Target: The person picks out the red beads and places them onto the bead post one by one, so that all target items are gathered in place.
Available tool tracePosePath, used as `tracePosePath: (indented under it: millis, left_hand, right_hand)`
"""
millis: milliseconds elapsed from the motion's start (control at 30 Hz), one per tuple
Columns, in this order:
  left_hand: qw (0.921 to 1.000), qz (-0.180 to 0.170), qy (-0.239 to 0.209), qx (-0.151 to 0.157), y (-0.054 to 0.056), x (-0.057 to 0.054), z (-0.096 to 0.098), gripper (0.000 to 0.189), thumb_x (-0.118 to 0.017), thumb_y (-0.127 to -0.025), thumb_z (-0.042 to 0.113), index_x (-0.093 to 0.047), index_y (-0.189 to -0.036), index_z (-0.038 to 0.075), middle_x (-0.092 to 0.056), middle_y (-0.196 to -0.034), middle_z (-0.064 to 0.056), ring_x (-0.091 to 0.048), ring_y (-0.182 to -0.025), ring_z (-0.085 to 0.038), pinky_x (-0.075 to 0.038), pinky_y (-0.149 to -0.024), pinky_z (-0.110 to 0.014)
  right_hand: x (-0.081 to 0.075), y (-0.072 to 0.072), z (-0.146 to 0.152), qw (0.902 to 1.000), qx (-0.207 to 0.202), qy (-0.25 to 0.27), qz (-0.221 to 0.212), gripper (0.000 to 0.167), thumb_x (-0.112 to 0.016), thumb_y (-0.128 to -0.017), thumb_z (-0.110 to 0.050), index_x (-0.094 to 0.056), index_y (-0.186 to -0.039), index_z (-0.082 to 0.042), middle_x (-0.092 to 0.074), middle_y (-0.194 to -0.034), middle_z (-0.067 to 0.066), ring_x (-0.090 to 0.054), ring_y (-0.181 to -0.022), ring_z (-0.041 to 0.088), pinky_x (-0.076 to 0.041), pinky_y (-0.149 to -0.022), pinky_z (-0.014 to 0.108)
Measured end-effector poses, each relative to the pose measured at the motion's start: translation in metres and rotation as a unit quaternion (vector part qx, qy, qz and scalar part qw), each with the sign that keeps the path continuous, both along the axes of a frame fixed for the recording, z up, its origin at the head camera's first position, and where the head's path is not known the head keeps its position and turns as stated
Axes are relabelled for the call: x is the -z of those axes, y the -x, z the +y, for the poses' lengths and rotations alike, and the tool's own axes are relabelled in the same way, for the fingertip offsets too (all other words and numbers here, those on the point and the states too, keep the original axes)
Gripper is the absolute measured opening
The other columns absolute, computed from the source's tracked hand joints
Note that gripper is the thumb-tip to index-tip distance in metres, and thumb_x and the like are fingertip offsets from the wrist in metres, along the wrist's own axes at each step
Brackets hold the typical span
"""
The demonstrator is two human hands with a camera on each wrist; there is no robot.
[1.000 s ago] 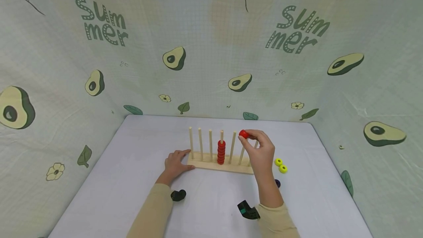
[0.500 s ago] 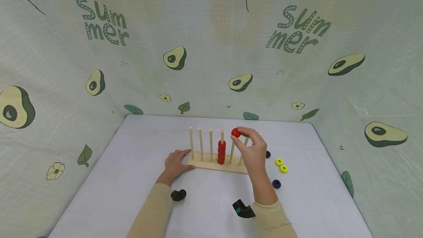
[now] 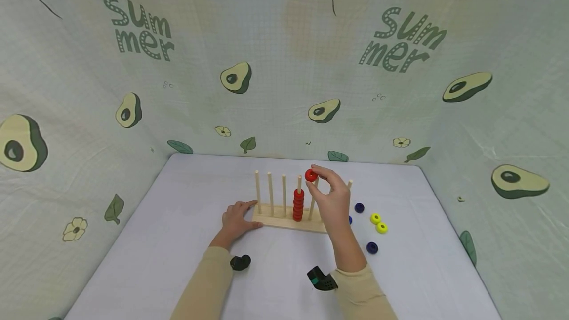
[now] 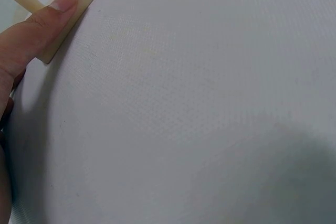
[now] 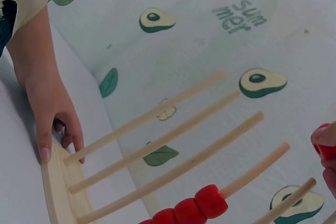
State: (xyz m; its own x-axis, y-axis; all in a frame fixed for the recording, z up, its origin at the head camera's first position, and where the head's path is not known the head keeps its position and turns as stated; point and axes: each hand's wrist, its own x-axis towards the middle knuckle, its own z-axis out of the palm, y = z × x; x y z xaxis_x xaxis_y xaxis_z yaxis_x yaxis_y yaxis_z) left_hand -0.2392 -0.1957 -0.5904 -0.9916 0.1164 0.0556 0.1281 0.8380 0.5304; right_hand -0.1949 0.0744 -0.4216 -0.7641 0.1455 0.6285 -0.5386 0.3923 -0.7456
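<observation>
A wooden peg rack (image 3: 276, 222) with a row of upright pegs stands on the table. Red beads (image 3: 298, 206) are stacked on one of its middle pegs, whose bare tip sticks out above them. My left hand (image 3: 235, 219) holds the rack's left end, thumb along the front edge and index finger at the back; in the left wrist view the thumb (image 4: 50, 17) lies against the wood. Between thumb and fingertips my right hand (image 3: 335, 204) pinches a red bead (image 3: 310, 176), raised near peg-top height, just right of the stacked peg. Part of the rack's right side is hidden behind this hand.
To the right of the rack lie two yellow beads (image 3: 381, 228), dark blue beads (image 3: 372, 248) and a blue bead (image 3: 350, 220) partly hidden by the right hand. A patterned cloth (image 3: 275, 127) rises behind the table (image 3: 209, 177) and along its sides.
My right hand has moved left with the red bead, from the right-hand pegs towards the stacked peg, uncovering dark blue beads. The left hand has stayed on the rack's end.
</observation>
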Motion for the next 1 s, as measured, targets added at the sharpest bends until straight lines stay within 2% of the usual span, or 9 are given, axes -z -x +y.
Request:
tracePosePath:
  millis: [133,267,467,700,1000]
  left_hand:
    - [1.0,-0.007,0.0,-0.001,0.001,0.0,0.001,0.081,-0.078,-0.072,0.061,-0.053,-0.14,0.023,-0.052,-0.123,-0.013,-0.046,-0.109,-0.036,-0.034,-0.08,-0.047]
    - [0.9997,-0.023,0.006,-0.005,0.001,-0.002,0.002,0.079,-0.081,-0.073,0.053,-0.053,-0.14,0.023,-0.051,-0.126,-0.013,-0.045,-0.113,-0.036,-0.034,-0.083,-0.048]
    - [0.9992,-0.033,0.02,-0.009,0.003,0.0,0.002,0.078,-0.08,-0.074,0.052,-0.051,-0.142,0.025,-0.05,-0.129,-0.011,-0.045,-0.114,-0.034,-0.034,-0.085,-0.046]
    - [0.9991,-0.035,0.02,-0.014,0.003,0.0,0.002,0.079,-0.08,-0.075,0.052,-0.05,-0.143,0.026,-0.05,-0.13,-0.011,-0.044,-0.117,-0.035,-0.034,-0.087,-0.047]
    - [0.9993,-0.034,0.009,-0.011,0.004,0.002,0.002,0.079,-0.08,-0.074,0.053,-0.05,-0.142,0.026,-0.049,-0.131,-0.01,-0.044,-0.116,-0.033,-0.034,-0.087,-0.047]
  right_hand:
    - [-0.002,0.0,-0.004,0.9999,-0.004,-0.004,-0.011,0.034,-0.076,-0.083,0.002,-0.07,-0.115,-0.007,-0.068,-0.117,-0.003,-0.06,-0.111,0.013,-0.046,-0.094,0.029]
    - [-0.001,0.002,-0.006,0.9999,-0.012,-0.011,-0.003,0.032,-0.076,-0.082,0.003,-0.07,-0.112,-0.006,-0.068,-0.118,-0.003,-0.059,-0.115,0.015,-0.046,-0.096,0.032]
    - [0.001,0.005,-0.01,0.999,-0.025,-0.036,0.0,0.029,-0.077,-0.081,0.003,-0.072,-0.108,-0.007,-0.066,-0.117,-0.002,-0.057,-0.115,0.016,-0.044,-0.099,0.038]
    - [0.004,0.01,-0.012,0.9981,-0.03,-0.052,0.011,0.031,-0.075,-0.08,0.008,-0.072,-0.108,-0.006,-0.065,-0.116,0.0,-0.057,-0.113,0.016,-0.045,-0.097,0.038]
    - [0.004,0.012,-0.014,0.9977,-0.032,-0.059,-0.013,0.031,-0.074,-0.081,0.008,-0.072,-0.109,-0.007,-0.065,-0.116,0.0,-0.057,-0.113,0.016,-0.045,-0.098,0.039]
